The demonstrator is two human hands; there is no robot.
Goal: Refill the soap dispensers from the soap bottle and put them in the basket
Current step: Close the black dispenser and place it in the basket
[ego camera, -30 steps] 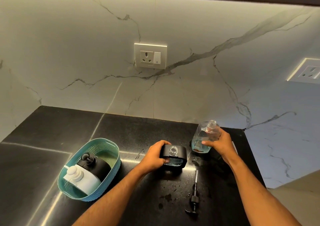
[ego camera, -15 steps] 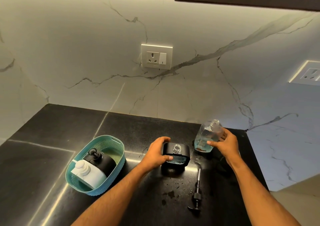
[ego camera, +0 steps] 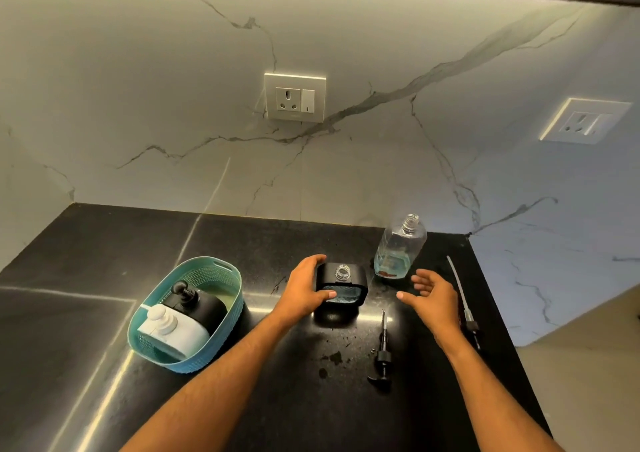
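Right hand (ego camera: pixel 437 297) has let go of the soap bottle (ego camera: pixel 398 247), fingers spread, hovering just beside it. Left hand (ego camera: pixel 304 287) grips the open black dispenser (ego camera: pixel 343 283) on the counter (ego camera: pixel 86 243). Two dispensers sit in the teal basket (ego camera: pixel 225 275); black pump (ego camera: pixel 383 354) lies nearby.

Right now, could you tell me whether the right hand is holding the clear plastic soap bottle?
No, the right hand hovers open, apart from the clear plastic soap bottle, which stands alone on the black countertop.

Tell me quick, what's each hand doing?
Left hand: fingers gripping the black dispenser.
Right hand: open, holding nothing, beside the soap bottle.
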